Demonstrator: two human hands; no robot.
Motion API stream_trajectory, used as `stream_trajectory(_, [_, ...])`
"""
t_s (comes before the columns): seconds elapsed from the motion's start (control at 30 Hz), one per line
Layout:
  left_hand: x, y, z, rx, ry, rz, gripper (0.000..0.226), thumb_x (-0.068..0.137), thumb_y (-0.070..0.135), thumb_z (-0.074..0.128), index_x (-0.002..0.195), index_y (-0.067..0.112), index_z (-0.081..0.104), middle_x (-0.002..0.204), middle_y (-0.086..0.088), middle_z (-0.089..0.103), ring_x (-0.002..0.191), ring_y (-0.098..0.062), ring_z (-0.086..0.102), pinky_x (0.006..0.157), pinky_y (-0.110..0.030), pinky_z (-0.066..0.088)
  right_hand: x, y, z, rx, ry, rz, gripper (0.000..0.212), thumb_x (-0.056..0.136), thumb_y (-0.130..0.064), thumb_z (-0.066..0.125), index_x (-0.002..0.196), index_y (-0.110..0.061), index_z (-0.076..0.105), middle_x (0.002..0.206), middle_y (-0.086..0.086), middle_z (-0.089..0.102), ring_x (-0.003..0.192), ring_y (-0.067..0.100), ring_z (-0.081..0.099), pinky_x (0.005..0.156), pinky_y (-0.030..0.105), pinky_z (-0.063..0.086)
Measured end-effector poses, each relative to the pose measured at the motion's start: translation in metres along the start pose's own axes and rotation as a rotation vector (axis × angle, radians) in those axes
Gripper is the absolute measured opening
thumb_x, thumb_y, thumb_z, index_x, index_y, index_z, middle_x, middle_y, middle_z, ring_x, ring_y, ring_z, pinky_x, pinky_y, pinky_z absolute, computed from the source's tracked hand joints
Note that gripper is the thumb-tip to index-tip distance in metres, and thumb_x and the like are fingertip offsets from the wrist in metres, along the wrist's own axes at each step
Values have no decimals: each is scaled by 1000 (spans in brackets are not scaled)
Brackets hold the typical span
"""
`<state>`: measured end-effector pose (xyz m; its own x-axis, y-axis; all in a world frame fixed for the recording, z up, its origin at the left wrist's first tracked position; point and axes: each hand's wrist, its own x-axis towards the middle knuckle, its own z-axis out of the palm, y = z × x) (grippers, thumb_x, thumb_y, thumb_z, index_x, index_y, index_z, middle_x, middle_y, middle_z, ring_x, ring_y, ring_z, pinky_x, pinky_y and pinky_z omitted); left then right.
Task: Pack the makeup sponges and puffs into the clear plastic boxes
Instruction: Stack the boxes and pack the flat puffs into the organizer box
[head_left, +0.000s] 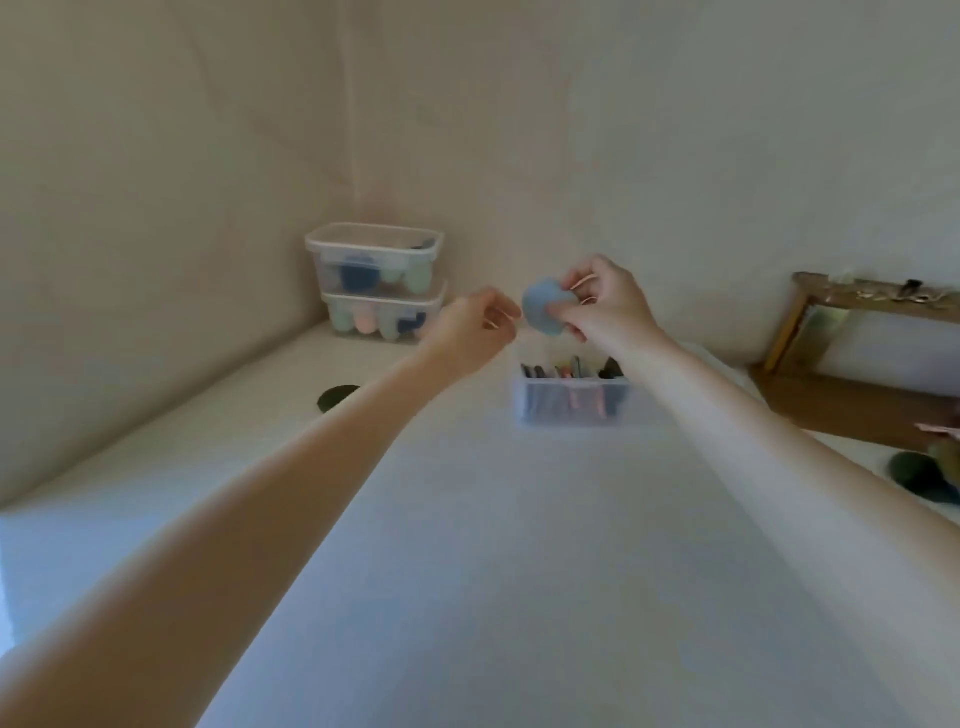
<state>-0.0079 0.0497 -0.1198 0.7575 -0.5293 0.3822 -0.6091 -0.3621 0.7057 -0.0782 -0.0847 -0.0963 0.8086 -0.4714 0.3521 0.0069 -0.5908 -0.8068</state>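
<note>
My right hand (605, 301) pinches a light blue puff (543, 306) in the air above an open clear plastic box (571, 397). That box holds several puffs standing on edge. My left hand (475, 325) hovers just left of the blue puff, fingers loosely curled, and whether it touches the puff is unclear. Two more clear boxes (376, 280) with sponges inside are stacked in the far corner. A dark puff (336, 397) lies alone on the white table at the left.
The white table (467, 545) meets walls at the back and left. A wooden frame (852, 353) leans at the right. Dark puffs (919, 475) lie near the right edge below it.
</note>
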Motion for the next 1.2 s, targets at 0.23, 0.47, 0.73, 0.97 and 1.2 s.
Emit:
stream_trajectory(0.23, [8,36,71,439,-415,326,31,88,10,51,118,12,59,125,-5,58,112,-25,55,92,-32,44,4,65,-58,-405,97,100,16,83,-2,57,92,-15,56,102,16,65,91,33,62,78,34,51])
stream_trajectory(0.47, [14,26,80,489,-423,335,38,86,8,48,122,16,55,117,-7,64,106,-26,58,85,-30,46,-2,57,-49,-654,-225,73,25,89,-5,45,91,-2,69,84,14,62,79,29,55,53,24,35])
stream_trajectory(0.73, [25,46,74,496,-446,145,32,95,22,37,111,11,62,107,-8,63,98,-25,56,83,-31,41,3,54,-51,-647,-257,71,25,90,-25,58,111,-12,59,115,8,61,96,25,57,67,25,36])
stream_trajectory(0.97, [44,68,88,884,-500,81,23,91,19,37,85,17,59,73,5,53,64,-12,47,92,-30,36,-1,50,-56,-653,-286,31,26,90,-28,55,106,-9,63,102,5,58,85,22,50,56,26,35])
stream_trajectory(1.2, [50,78,90,929,-598,-25,17,88,32,52,101,23,59,87,6,56,107,-18,52,59,-23,36,2,56,-51,-614,-272,66,8,89,-21,57,90,-13,58,99,6,55,110,29,58,81,28,41])
